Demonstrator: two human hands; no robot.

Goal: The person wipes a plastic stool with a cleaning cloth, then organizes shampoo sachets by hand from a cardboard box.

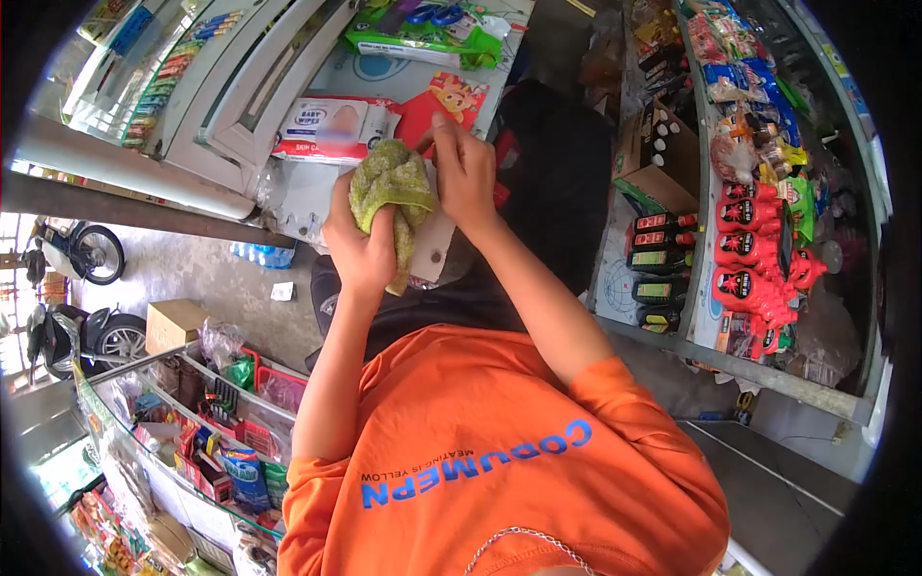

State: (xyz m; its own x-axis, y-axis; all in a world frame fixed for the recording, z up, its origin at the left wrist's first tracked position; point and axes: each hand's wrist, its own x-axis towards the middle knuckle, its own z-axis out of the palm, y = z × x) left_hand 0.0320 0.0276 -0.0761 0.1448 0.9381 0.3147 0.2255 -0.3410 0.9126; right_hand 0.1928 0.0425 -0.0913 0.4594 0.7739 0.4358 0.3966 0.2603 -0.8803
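My left hand (363,240) is closed round a bunched green cloth (392,182), with the thumb pressed on its front. To the right of the cloth, my right hand (463,173) has its fingers bent together beside a red envelope (423,113); whether it pinches anything is too small to tell. A pack of baby wipes (331,127) lies on the counter just beyond the cloth. Near the red envelope is a card with a cartoon figure (459,96). Under the hands a white board-like surface (434,252) shows in part.
A green packet (423,43) with blue scissors (435,13) lies at the counter's far end. Shelves with red bottles (744,240) and a cardboard box (663,158) stand at the right. A glass case (182,480) is at the lower left, motorbikes (91,331) beyond it.
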